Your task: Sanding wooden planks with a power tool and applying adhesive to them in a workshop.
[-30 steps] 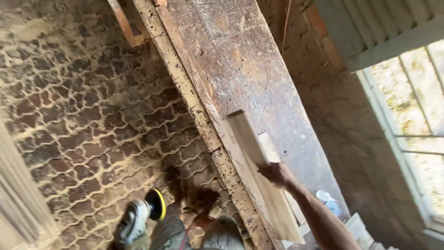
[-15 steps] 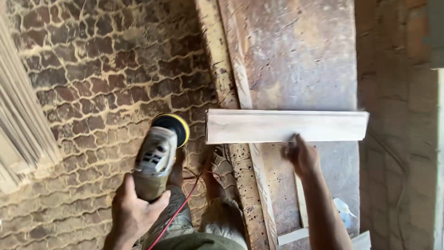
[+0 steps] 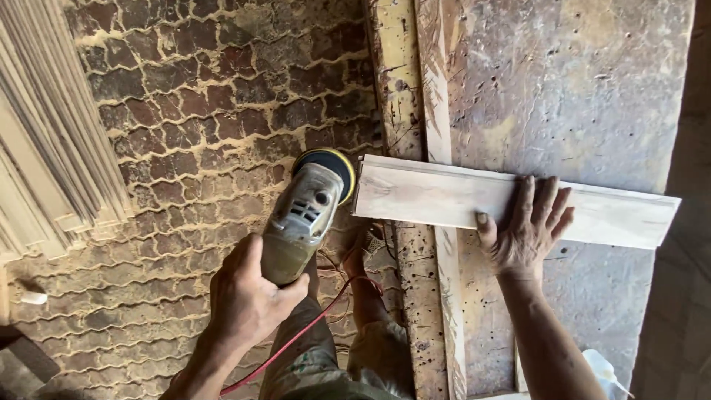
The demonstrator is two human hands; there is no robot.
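My left hand (image 3: 248, 296) grips the grey body of a power sander (image 3: 304, 215) with a yellow-rimmed disc, held over the paved floor just left of the board's end. A red cord (image 3: 296, 337) trails from it past my legs. A pale wooden board (image 3: 437, 196) lies crosswise on the worn workbench (image 3: 563, 89), its left end sticking out past the bench edge. My right hand (image 3: 526, 230) lies flat on the board with fingers spread, pressing it down.
A stack of thin wooden slats (image 3: 44, 148) leans at the left. Dusty interlocking paving (image 3: 207, 96) covers the floor. A narrow wood strip (image 3: 444, 281) lies along the bench's left side, and a whitish object (image 3: 603, 370) sits at the bench's near end.
The sander has moved up and right, close to the board's left end. My right hand has gone from gripping the board's edge to lying flat on it.
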